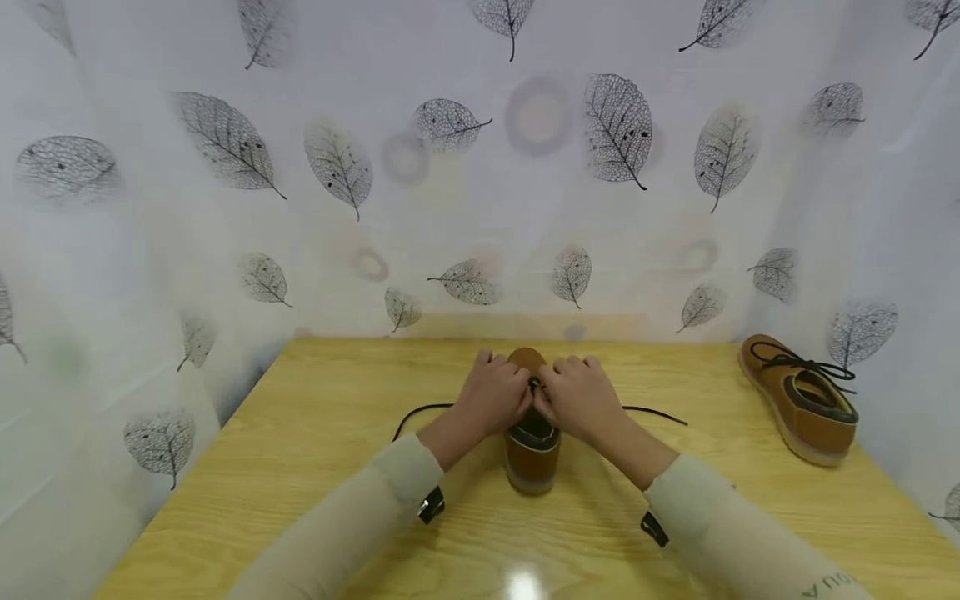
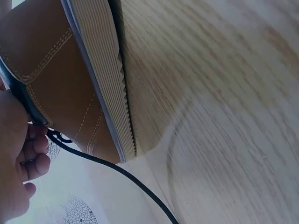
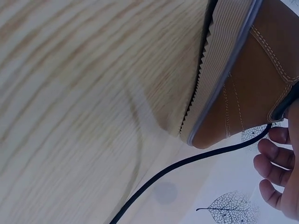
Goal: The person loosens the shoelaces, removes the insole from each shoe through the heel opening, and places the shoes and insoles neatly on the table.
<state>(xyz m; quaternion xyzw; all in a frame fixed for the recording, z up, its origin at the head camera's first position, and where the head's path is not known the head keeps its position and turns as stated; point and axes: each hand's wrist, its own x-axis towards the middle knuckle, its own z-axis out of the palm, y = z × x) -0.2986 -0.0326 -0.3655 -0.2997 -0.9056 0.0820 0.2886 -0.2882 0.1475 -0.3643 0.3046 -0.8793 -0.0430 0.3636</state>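
Observation:
A brown leather shoe (image 1: 532,468) stands upright on the table, its heel toward me and its toe pointing away. My left hand (image 1: 493,393) is over the left side of its opening, fingers curled, pinching the black shoelace (image 2: 124,173) by the dark collar. Mirrored on the other side, my right hand (image 1: 581,398) pinches the lace (image 3: 180,163) between thumb and curled fingers. The hands nearly meet above the tongue, where a small dark bit of lace shows between them. Long loose lace ends trail out past both hands. Most of the eyelets are hidden behind the fingers.
A matching brown shoe (image 1: 817,421) with its lace tied in a bow sits at the table's right edge. The wooden table (image 1: 352,375) ends at a leaf-printed curtain (image 1: 465,208) behind and at both sides. Small black devices (image 1: 431,505) hang under the wrists.

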